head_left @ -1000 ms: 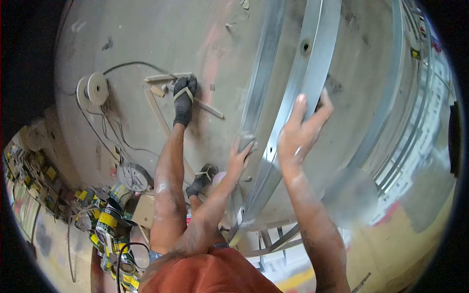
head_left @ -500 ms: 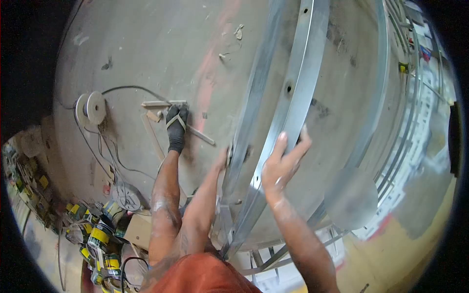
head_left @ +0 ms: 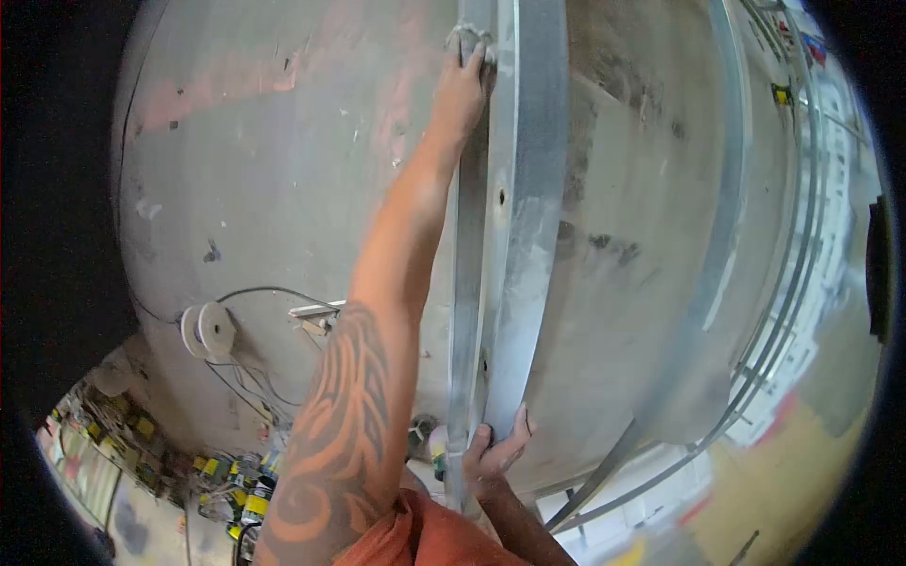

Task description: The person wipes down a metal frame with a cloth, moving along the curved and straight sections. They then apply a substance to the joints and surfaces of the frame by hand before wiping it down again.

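A wide galvanized metal stud (head_left: 533, 208) with punched holes runs lengthwise up the middle of the head view. Close along its left side lies a narrower metal stud (head_left: 463, 283). My left hand (head_left: 462, 85) is stretched far forward, its fingers bent over the narrower stud near the top of the view; a whitish patch shows at the fingertips, too small to make out. Low in the view, my right hand (head_left: 495, 455) cups the near part of the wide stud, thumb on one side and fingers on the other. Its palm is hidden.
Another long metal profile (head_left: 722, 217) lies to the right, with thin curved-looking rails (head_left: 802, 226) beyond it. On the left are a white cable spool (head_left: 209, 330) with dark cable and a pile of yellow-labelled containers (head_left: 250, 500). Thin offcuts (head_left: 316, 309) lie near the spool.
My left hand has gone from low beside the narrower stud to far forward along it. My right hand has come back toward me along the wide stud. The sandalled foot is out of sight.
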### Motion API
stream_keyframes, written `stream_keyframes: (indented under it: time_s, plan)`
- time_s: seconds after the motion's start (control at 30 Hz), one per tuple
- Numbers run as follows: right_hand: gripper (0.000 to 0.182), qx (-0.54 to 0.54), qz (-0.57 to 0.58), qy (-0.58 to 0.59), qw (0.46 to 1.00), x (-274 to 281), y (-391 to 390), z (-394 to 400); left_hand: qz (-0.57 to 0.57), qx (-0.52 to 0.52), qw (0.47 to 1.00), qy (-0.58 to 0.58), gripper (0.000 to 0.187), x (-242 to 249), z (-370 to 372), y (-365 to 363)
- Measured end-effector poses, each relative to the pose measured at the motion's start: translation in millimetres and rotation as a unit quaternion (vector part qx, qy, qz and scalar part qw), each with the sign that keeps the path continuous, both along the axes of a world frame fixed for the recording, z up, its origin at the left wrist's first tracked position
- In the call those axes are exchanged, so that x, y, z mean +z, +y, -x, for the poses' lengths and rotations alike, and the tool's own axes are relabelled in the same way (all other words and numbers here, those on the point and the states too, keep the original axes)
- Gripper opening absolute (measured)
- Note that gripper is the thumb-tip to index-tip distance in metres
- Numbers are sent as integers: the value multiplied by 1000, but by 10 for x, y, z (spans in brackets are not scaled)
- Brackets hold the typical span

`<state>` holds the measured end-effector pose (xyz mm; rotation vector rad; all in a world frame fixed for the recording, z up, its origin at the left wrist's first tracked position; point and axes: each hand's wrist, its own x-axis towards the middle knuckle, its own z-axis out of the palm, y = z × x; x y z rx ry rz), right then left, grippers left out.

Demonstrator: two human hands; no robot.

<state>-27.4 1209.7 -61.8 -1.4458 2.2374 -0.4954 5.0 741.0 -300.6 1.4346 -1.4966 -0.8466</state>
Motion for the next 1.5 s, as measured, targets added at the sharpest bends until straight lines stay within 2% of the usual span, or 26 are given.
stream_keyframes:
  time_s: [0.23, 0.4, 0.47, 0.5, 0.53, 0.57, 0.6, 0.67, 0.7, 0.73, 0.77, 0.8, 0.83, 0.87, 0.9, 0.97, 1.0, 1.03, 1.07, 1.1, 1.13, 1.2, 1.23, 1.3, 1.37, 1.5]
  plan:
    - [63, -22, 2, -4, 1000, 110, -167, -43, -188, -90, 963, 173, 45, -21, -67, 2079]
    - [61, -39, 1, -10, 999, 213, -179, -19, -375, -231, 887, 142, 34, 272, -730, 3776]
    - [58, -45, 20, 1, 999, 272, -248, -7, -559, -34, 760, 331, 35, 1375, -851, 3618]
    - [58, -65, 34, -4, 997, 299, -275, -15, -577, 59, 718, 385, 42, 1653, -996, 3635]
    - [57, -65, 43, -16, 997, 334, -289, 17, -595, 50, 619, 511, 50, 1533, -1344, 3766]
    - [56, -65, 52, -26, 996, 342, -285, 61, -564, 32, 652, 506, 54, 2127, -1326, 3529]
    - [61, -90, 39, -68, 993, 314, -252, 83, -538, 7, 641, 548, 55, 2550, -1299, 3342]
    - [62, -124, 30, -87, 988, 280, -235, 141, -526, -32, 624, 577, 56, 3149, -1206, 3131]
    - [63, -133, 16, -109, 985, 353, -238, 167, -542, -24, 645, 538, 60, 3410, -1056, 3037]
    - [62, -193, 12, -267, 944, 462, -211, 187, -554, -14, 666, 500, 64, 3558, -924, 2953]
    - [62, -268, 12, -403, 875, 596, -197, 209, -548, -114, 715, 419, 69, 3539, -816, 3016]
    - [59, -359, 68, -631, 685, 777, -207, 267, -523, -208, 756, 333, 74, 3626, -638, 3038]
    - [56, -411, 117, -797, 426, 993, -185, 405, -619, -210, 649, 389, 71, 3740, -431, 3005]
    - [52, -444, 86, -764, 459, 1526, -402, 729, -709, -196, 534, 418, 69, 3959, -155, 2930]
    - [52, -443, 89, -765, 459, 1525, -322, 891, -708, -198, 535, 417, 69, 4040, 43, 2866]
    - [53, -518, 227, -743, 358, 1434, -57, 1309, -585, -432, 671, 145, 70, 4120, 376, 2710]
    - [51, -535, 263, -689, 411, 1496, 49, 1559, -535, -449, 709, 92, 68, 4132, 477, 2531]
    - [50, -546, 296, -633, 462, 1534, 129, 1894, -435, -425, 794, -7, 63, 3772, 376, 2330]
    - [49, -558, 265, -492, 613, 1758, 117, 2215, -324, -390, 856, -105, 59, 3325, 229, 2088]
    - [50, -545, 222, -329, 738, 1948, 105, 2493, -267, -294, 912, -105, 55, 3179, 172, 1826]
    - [51, -525, 176, -275, 786, 1916, 102, 2720, -252, -184, 936, -165, 64, 3476, 225, 1595]
    - [53, -452, 49, -184, 871, 1703, 20, 3119, -63, -54, 967, -241, 75, 2869, -150, 1088]
    - [54, -393, -33, -149, 907, 1413, -40, 3271, -63, -54, 967, -242, 75, 2692, -224, 936]
    - [55, -224, 84, 16, 971, 1069, -132, 3321, -116, 30, 946, -300, 91, 2466, -213, 674]
    - [59, -16, -80, 185, 979, 1106, -98, 3284, -158, -22, 939, -306, 103, 2417, -198, 320]
    - [75, -117, -38, 124, 985, 793, -39, 3532, -133, 13, 961, -241, 103, 2314, 47, -260]
